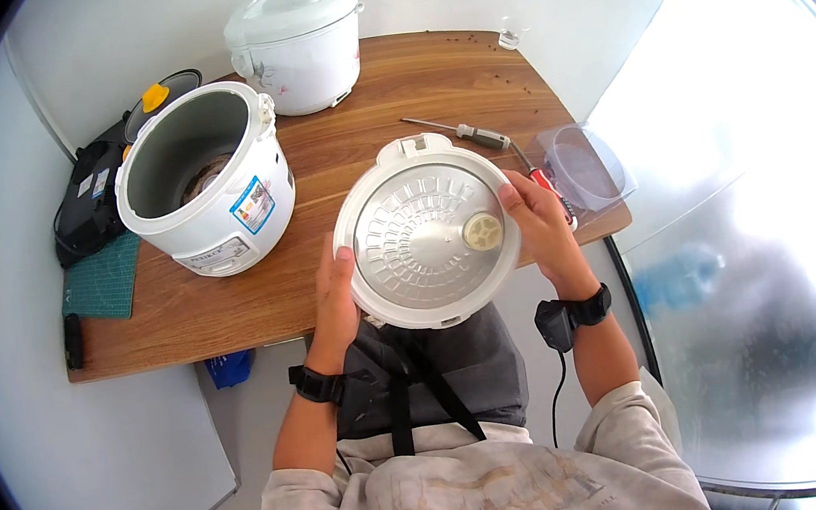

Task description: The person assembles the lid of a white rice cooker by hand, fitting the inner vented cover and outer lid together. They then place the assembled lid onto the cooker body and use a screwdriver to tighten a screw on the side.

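Between my two hands is a round white rice cooker lid [407, 245], its metal inner face turned up toward me and a cream-coloured vent piece [483, 231] set in it. My left hand [335, 299] grips the left rim, thumb on top. On the right rim, my right hand [541, 225] does the same, with the fingers hidden beneath. The lid is held over the front edge of the table. To its left stands a white rice cooker body [249, 228] without a lid, its grey inside open to view.
Another white rice cooker [300, 61], lid closed, stands at the back of the wooden table [388, 81]. A screwdriver [480, 135] lies beyond the held lid, near a clear plastic container [589, 169]. A black bag [85, 206] and green cutting mat [104, 282] are at the left.
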{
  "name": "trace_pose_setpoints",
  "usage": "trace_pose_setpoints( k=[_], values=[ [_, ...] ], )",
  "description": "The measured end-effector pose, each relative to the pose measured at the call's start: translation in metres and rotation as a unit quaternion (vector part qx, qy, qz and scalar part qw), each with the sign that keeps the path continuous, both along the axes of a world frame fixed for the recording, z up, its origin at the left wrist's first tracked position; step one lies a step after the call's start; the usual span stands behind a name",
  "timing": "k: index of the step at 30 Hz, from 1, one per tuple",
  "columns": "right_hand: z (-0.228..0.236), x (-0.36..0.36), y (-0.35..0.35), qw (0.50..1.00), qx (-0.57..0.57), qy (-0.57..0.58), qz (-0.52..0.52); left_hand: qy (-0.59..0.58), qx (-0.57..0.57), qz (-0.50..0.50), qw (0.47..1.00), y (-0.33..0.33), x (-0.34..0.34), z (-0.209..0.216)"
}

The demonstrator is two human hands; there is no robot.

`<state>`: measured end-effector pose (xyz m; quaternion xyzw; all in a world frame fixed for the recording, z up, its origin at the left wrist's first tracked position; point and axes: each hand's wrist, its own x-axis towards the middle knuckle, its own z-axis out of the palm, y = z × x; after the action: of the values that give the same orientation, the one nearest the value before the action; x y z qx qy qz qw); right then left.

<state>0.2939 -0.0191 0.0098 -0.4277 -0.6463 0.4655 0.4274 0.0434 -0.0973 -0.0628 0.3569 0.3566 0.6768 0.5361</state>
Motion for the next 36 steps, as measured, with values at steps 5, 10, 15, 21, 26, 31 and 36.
trace_pose_setpoints(
  k=[5,10,15,21,26,31,36],
  values=[
    [0.029,0.006,-0.013,0.998,-0.002,-0.005,0.058,0.047,0.055,0.059,0.996,-0.014,-0.001,0.024],
    [0.074,-0.006,-0.031,0.980,0.175,-0.091,0.011,0.229,0.101,0.135,0.959,-0.035,-0.007,0.057],
    [0.099,-0.032,-0.051,0.887,0.427,-0.174,0.014,0.315,0.119,0.167,0.927,-0.054,-0.013,0.056],
    [0.095,-0.041,-0.055,0.899,0.415,-0.140,0.013,0.341,0.140,0.185,0.911,-0.059,-0.013,0.058],
    [0.098,-0.040,-0.058,0.901,0.412,-0.133,0.015,0.336,0.145,0.194,0.910,-0.061,-0.012,0.060],
    [0.097,-0.037,-0.058,0.905,0.400,-0.143,0.020,0.328,0.145,0.189,0.914,-0.059,-0.011,0.057],
    [0.097,-0.037,-0.059,0.918,0.377,-0.118,0.034,0.324,0.138,0.194,0.916,-0.057,-0.013,0.054]
  ],
)
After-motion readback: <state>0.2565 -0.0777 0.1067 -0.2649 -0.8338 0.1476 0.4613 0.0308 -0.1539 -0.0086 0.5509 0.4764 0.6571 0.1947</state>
